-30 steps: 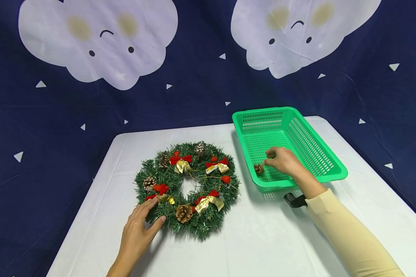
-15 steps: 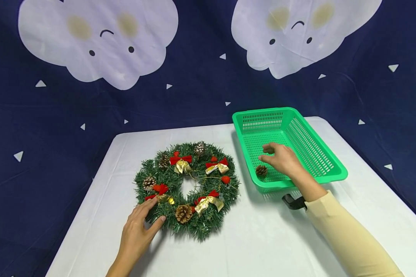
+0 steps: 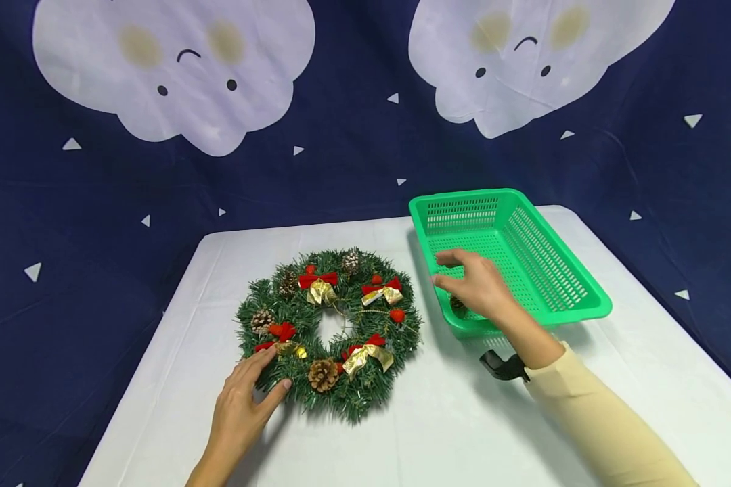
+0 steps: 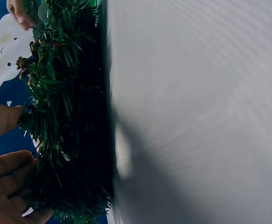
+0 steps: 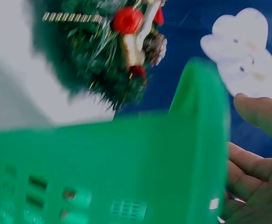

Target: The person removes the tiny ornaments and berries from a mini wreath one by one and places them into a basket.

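Note:
A green Christmas wreath [image 3: 356,399] with red and gold bows, red berries and pine cones lies on the white table. At its near left edge rests my left hand [image 3: 240,402], thumb spread from the fingers; the left wrist view shows its fingertips against the green tinsel [image 4: 70,116]. My right hand [image 3: 478,284] hovers over the front left part of a green plastic basket [image 3: 563,253], its thumb and fingers parted with nothing between them. Below that hand, a brown pine cone [image 3: 457,304] lies in the basket, partly hidden.
The basket stands right of the wreath, with a gap of tablecloth [image 3: 432,406] between them and in front. A dark blue backdrop [image 3: 353,169] with clouds hangs behind the table. A black strap piece [image 3: 503,366] sits at my right wrist.
My right hand has moved left over the basket, away from the pine cone lying in it, its fingers more spread. The left hand and wreath have stayed still.

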A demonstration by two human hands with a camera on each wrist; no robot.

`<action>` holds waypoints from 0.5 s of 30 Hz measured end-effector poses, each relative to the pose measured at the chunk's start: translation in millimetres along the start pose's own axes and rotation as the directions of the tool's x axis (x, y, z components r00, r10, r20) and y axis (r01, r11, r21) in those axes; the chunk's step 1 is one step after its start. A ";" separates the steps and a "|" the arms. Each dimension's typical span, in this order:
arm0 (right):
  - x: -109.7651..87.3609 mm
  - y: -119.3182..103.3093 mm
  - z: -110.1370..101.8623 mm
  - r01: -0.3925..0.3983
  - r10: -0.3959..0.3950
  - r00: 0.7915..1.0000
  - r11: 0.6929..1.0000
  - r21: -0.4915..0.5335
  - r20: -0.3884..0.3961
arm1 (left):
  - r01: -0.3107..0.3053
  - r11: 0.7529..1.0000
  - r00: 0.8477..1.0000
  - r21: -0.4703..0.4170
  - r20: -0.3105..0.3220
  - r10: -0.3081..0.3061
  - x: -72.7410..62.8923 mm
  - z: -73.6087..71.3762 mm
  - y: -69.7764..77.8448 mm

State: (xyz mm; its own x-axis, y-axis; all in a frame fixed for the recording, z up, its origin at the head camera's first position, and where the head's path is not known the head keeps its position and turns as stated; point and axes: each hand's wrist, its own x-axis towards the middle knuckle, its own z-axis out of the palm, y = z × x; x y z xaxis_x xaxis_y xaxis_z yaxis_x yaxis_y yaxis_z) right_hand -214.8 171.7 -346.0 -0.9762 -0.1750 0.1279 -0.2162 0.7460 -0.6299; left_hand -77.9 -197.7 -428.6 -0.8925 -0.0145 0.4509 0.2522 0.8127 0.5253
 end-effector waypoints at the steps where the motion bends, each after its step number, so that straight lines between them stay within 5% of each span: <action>1: -1.4 -3.2 1.6 0.012 -0.012 1.000 1.000 0.008 -0.004 | -0.001 1.000 1.000 0.001 0.000 0.001 0.3 -0.1 0.0; 15: -20.7 -44.3 31.5 0.190 -0.190 0.982 0.980 0.063 -0.006 | 0.006 1.000 1.000 0.006 0.010 -0.006 0.9 0.2 0.2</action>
State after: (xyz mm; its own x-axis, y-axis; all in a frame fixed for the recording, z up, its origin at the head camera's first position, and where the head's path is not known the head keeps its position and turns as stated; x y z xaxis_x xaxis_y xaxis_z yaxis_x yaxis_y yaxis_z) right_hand -184.6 122.0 -344.9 -0.9173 -0.3101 0.2497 -0.3967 0.6570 -0.6411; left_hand -78.7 -197.4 -428.3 -0.8977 -0.0135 0.4404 0.2448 0.8158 0.5239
